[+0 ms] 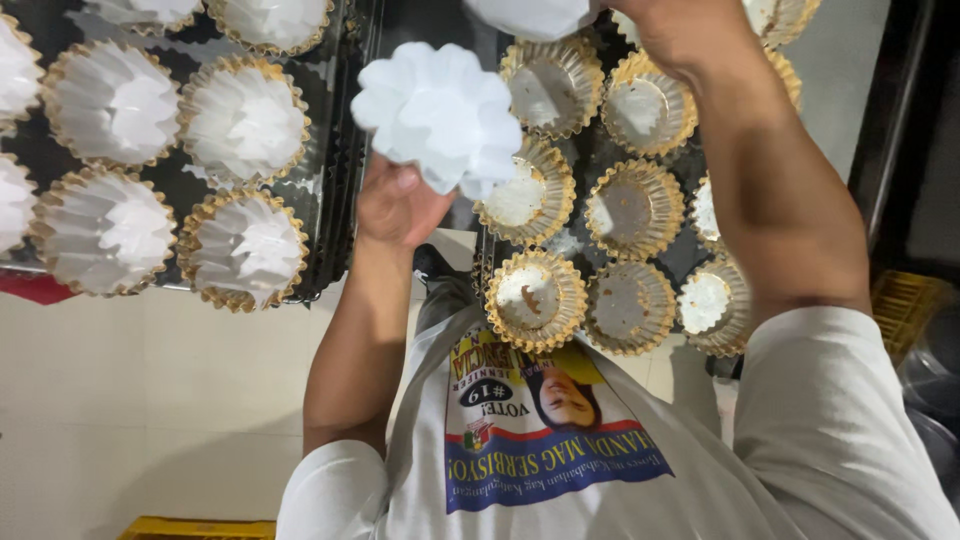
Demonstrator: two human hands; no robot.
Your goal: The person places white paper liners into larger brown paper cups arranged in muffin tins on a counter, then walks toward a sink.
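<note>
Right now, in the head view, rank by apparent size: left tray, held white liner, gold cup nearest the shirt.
1. Left tray
2. White liner, held in the left hand
3. Gold cup
The liner is nearer the camera, so its lead over the cup is unsure.

Reaches forward with both bare arms, short white sleeves at the shoulders. Holds left hand [400, 205] raised at mid-reach, thumb toward the camera, fingers closed in a pinch. Stretches right forearm farther out, right hand [672, 22] mostly cut by the top edge, grip hidden.
</note>
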